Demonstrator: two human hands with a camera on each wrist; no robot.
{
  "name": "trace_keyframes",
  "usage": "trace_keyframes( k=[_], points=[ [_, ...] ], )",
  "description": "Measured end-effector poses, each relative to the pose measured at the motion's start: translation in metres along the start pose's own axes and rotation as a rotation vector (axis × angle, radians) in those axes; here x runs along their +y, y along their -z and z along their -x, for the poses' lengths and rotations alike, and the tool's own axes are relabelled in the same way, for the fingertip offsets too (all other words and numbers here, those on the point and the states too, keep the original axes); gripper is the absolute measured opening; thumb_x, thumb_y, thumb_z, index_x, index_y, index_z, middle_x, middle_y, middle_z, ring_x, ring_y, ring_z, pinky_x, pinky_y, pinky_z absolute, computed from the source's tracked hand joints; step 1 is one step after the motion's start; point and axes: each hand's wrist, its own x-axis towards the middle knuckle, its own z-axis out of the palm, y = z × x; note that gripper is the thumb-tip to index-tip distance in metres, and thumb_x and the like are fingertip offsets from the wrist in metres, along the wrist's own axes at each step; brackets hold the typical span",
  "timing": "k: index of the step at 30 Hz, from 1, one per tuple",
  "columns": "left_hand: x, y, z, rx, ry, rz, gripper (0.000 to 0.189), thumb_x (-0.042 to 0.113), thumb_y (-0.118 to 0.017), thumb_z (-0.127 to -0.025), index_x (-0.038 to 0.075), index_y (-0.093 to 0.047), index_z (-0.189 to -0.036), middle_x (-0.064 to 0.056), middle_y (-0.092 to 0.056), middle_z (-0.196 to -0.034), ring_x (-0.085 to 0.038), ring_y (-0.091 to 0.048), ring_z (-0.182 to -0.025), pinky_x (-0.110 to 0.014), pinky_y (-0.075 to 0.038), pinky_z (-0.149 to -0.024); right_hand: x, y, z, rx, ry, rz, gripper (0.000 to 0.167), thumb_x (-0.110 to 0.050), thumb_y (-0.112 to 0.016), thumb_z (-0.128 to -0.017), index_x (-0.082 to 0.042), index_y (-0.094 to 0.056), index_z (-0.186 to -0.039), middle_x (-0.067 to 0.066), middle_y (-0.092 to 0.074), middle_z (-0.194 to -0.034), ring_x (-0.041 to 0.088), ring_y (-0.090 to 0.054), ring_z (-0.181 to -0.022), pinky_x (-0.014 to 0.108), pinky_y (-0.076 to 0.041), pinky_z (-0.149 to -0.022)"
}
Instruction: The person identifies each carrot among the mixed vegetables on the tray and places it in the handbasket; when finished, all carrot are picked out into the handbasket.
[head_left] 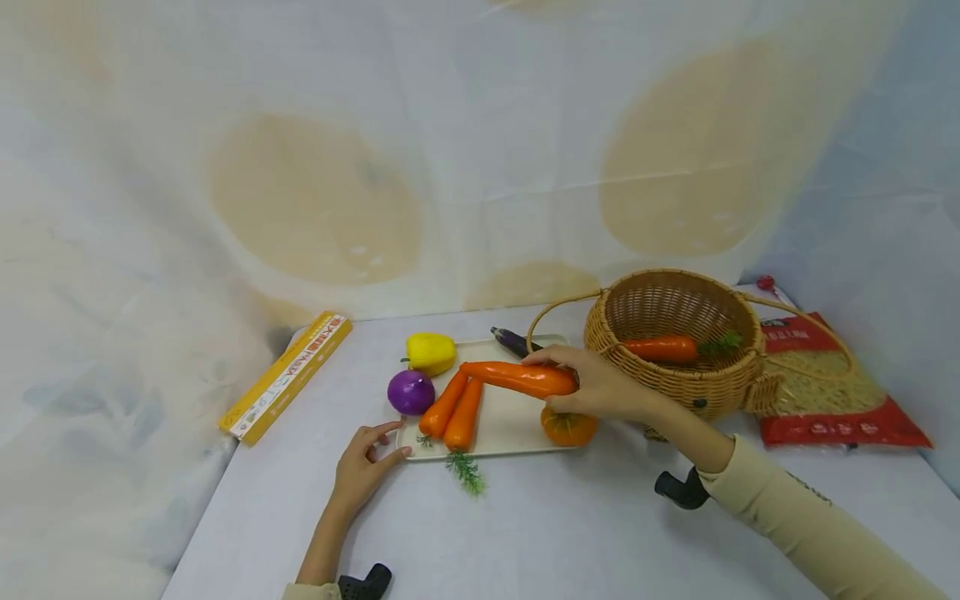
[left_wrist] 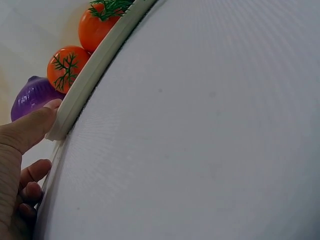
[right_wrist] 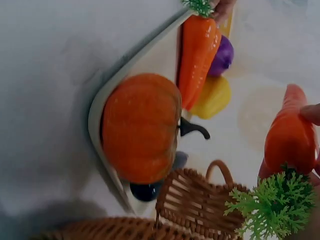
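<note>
My right hand [head_left: 596, 385] grips a plastic carrot [head_left: 525, 377] by its thick end, above the white tray [head_left: 506, 425]. Its leafy top [right_wrist: 275, 205] hangs out in the right wrist view. Two carrots [head_left: 463, 417] lie side by side on the tray's left, leaves toward me. An orange pumpkin [right_wrist: 142, 127] sits at the tray's front right, and a dark eggplant [head_left: 512, 341] lies at the back. With thumb and fingers, my left hand [head_left: 360, 468] holds the tray's near left corner; the thumb [left_wrist: 42, 120] touches the rim. Beside the carrots is a purple onion [head_left: 411, 392].
A yellow bell pepper [head_left: 431, 353] rests at the tray's back left. Right of the tray stands a handled wicker basket [head_left: 697, 387] with a carrot [head_left: 662, 348] inside. Behind it lies a red-trimmed bag [head_left: 832, 383]. A long yellow box [head_left: 287, 377] lies at left.
</note>
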Motion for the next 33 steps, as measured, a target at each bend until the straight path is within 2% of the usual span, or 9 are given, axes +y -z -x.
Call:
trace_keyframes(
  k=[5,12,14,22,27,30,33],
  points=[
    [-0.001,0.0,-0.001,-0.001,0.001,-0.004,0.045,0.038,-0.082,-0.081,0.031,-0.069,-0.123,0.001,-0.055,-0.096,-0.015,-0.042,-0.075,-0.026,-0.032,-0.066,-0.002,0.017,0.009,-0.03,0.015,0.053,0.052,-0.008,-0.071,-0.086,-0.02,-0.058,-0.134,0.006,-0.061,-0.114,0.024,-0.054,-0.094,0.039,-0.045,-0.081],
    [0.001,0.0,-0.001,-0.004,0.011,-0.004,0.045,0.038,-0.081,-0.082,0.03,-0.069,-0.124,0.0,-0.055,-0.097,-0.015,-0.042,-0.076,-0.026,-0.032,-0.067,-0.003,0.038,0.021,-0.03,-0.057,0.076,0.053,-0.008,-0.073,-0.084,-0.024,-0.059,-0.133,0.005,-0.061,-0.122,0.025,-0.054,-0.099,0.039,-0.045,-0.084],
    [0.002,0.001,-0.001,-0.005,0.013,-0.004,0.045,0.038,-0.081,-0.082,0.03,-0.068,-0.125,0.0,-0.055,-0.097,-0.015,-0.042,-0.076,-0.026,-0.032,-0.067,-0.003,0.043,0.024,-0.028,-0.056,0.076,0.053,-0.006,-0.073,-0.084,-0.024,-0.06,-0.132,0.005,-0.061,-0.123,0.025,-0.053,-0.099,0.04,-0.045,-0.084],
    [0.0,0.0,0.001,-0.004,0.012,-0.009,0.046,0.037,-0.081,-0.082,0.029,-0.068,-0.125,-0.001,-0.055,-0.097,-0.014,-0.041,-0.076,-0.026,-0.031,-0.067,0.002,0.06,0.034,-0.018,0.057,0.12,0.049,-0.009,-0.075,-0.085,-0.019,-0.061,-0.131,0.007,-0.062,-0.128,0.024,-0.055,-0.102,0.042,-0.046,-0.087],
    [-0.002,-0.001,0.002,-0.001,0.0,-0.006,0.046,0.037,-0.08,-0.082,0.028,-0.068,-0.125,0.0,-0.055,-0.096,-0.013,-0.041,-0.075,-0.026,-0.031,-0.066,-0.004,0.076,0.04,-0.028,-0.008,0.115,0.049,-0.007,-0.074,-0.085,-0.021,-0.062,-0.131,0.008,-0.06,-0.128,0.026,-0.054,-0.1,0.041,-0.047,-0.083],
    [-0.002,-0.001,0.003,0.005,-0.008,-0.001,0.045,0.037,-0.08,-0.082,0.028,-0.068,-0.125,0.0,-0.055,-0.096,-0.012,-0.041,-0.075,-0.025,-0.031,-0.065,-0.006,0.088,0.042,-0.028,-0.042,0.15,0.05,-0.007,-0.074,-0.085,-0.023,-0.062,-0.13,0.007,-0.06,-0.126,0.026,-0.054,-0.097,0.039,-0.048,-0.08],
    [-0.002,-0.002,0.002,0.01,-0.02,-0.006,0.045,0.035,-0.081,-0.082,0.027,-0.069,-0.124,0.0,-0.055,-0.095,-0.011,-0.04,-0.073,-0.025,-0.031,-0.064,-0.006,0.102,0.044,-0.02,-0.06,0.197,0.05,-0.008,-0.075,-0.084,-0.024,-0.062,-0.13,0.006,-0.06,-0.125,0.025,-0.054,-0.097,0.039,-0.046,-0.083]
  ],
)
